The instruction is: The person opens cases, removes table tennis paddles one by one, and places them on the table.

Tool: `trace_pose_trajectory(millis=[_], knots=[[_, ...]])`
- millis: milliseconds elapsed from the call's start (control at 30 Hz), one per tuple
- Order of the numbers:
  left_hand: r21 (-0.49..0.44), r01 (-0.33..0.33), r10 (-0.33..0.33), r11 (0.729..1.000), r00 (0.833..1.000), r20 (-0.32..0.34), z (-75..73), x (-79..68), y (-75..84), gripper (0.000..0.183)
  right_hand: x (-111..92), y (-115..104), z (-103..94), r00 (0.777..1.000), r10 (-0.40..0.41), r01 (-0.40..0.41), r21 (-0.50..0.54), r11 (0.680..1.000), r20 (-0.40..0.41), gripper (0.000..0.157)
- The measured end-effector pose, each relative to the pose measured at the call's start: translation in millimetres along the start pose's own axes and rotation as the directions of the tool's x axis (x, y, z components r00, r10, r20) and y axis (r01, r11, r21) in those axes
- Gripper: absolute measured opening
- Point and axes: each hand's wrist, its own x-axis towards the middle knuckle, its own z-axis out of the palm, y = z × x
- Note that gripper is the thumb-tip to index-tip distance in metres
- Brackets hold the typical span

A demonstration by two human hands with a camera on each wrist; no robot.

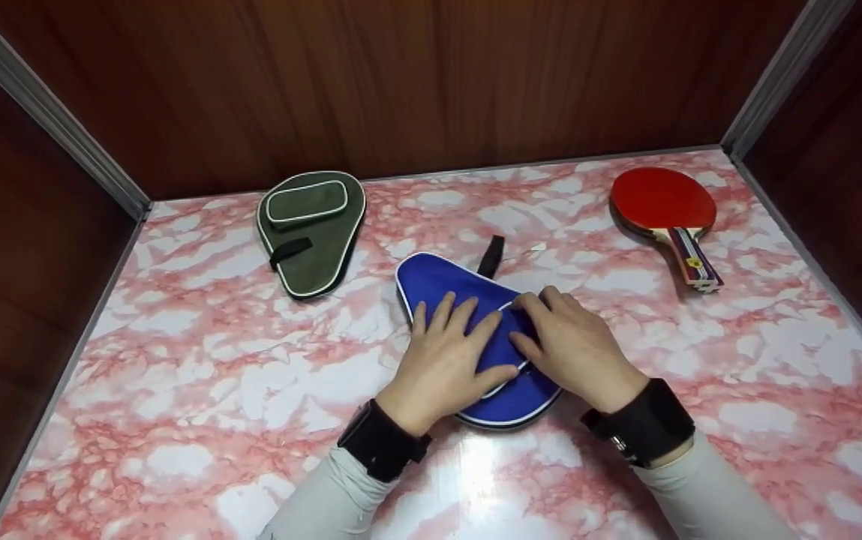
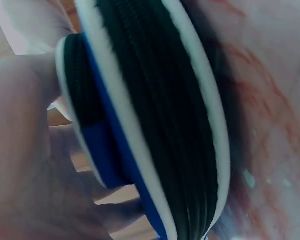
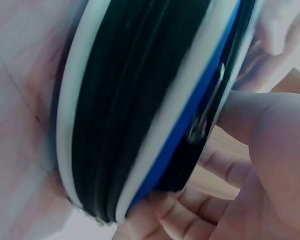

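A blue table tennis paddle case (image 1: 442,277) with white piping lies at the front middle of the table, its rounded end towards me. My left hand (image 1: 446,367) rests on it with fingers spread and fairly straight, the thumb by the small front pocket. From the right, my right hand (image 1: 584,345) holds the case with bent fingers at its far right edge and the thumb on the pocket. A dark zipper band (image 2: 155,100) runs round the side in the left wrist view. The pocket's metal zipper pull (image 3: 196,127) hangs outside the fingers in the right wrist view.
At the back left lies a green paddle case (image 1: 318,240) with a pocket and black strap. A red table tennis paddle (image 1: 663,199) lies at the back right, handle towards me. Brown wooden panels (image 1: 431,82) wall in the back and both sides of the marbled table (image 1: 250,465).
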Motion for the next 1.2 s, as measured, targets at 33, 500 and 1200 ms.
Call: trace_pose_trajectory(millis=[33, 500, 1200], knots=[[0.0, 0.002, -0.002, 1.0, 1.0, 0.004, 0.0, 0.4, -1.0, 0.074, 0, 0, -0.1, 1.0, -0.011, 0.011, 0.004, 1.0, -0.001, 0.037], [-0.006, -0.007, 0.008, 1.0, 0.995, 0.102, -10.6, 0.4, 0.2, 0.088, 7, 4, -3.5, 1.0, 0.022, -0.022, 0.105, 0.994, 0.001, 0.016], [-0.144, -0.093, 0.113, 0.985, 0.985, 0.134, -12.3, 3.2, -27.7, 0.073, 19, 27, 8.5, 0.994, -0.016, 0.002, 0.121, 0.993, 0.11, 0.04]])
